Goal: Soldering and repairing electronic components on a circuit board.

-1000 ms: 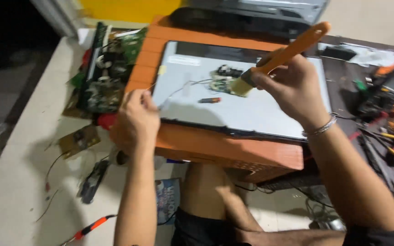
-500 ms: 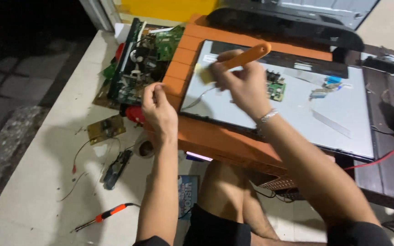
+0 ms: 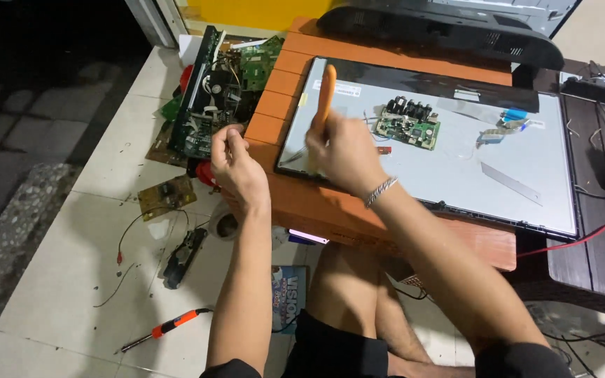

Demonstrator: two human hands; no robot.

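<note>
My right hand point(image 3: 344, 154) grips an orange-handled brush point(image 3: 325, 94), held upright over the left end of a flat grey display panel point(image 3: 498, 175) that lies on an orange wooden table point(image 3: 274, 105). The brush's bristle end is hidden behind the hand. A small green circuit board point(image 3: 407, 122) sits on the panel just right of the hand. My left hand point(image 3: 236, 164) hovers at the table's left edge with fingers curled, pinched near a pile of circuit boards point(image 3: 211, 91). Whether it holds anything I cannot tell.
On the tiled floor lie a loose brown circuit board point(image 3: 166, 196), a black device point(image 3: 180, 255) with wires and an orange-handled screwdriver point(image 3: 166, 329). A black monitor casing point(image 3: 442, 31) stands behind the panel. A dark table point(image 3: 596, 203) with cables and tools is at right.
The brush hand has moved left along the panel to its left end and turned the handle upright. The view has shifted left, and the left hand stays by the table's edge.
</note>
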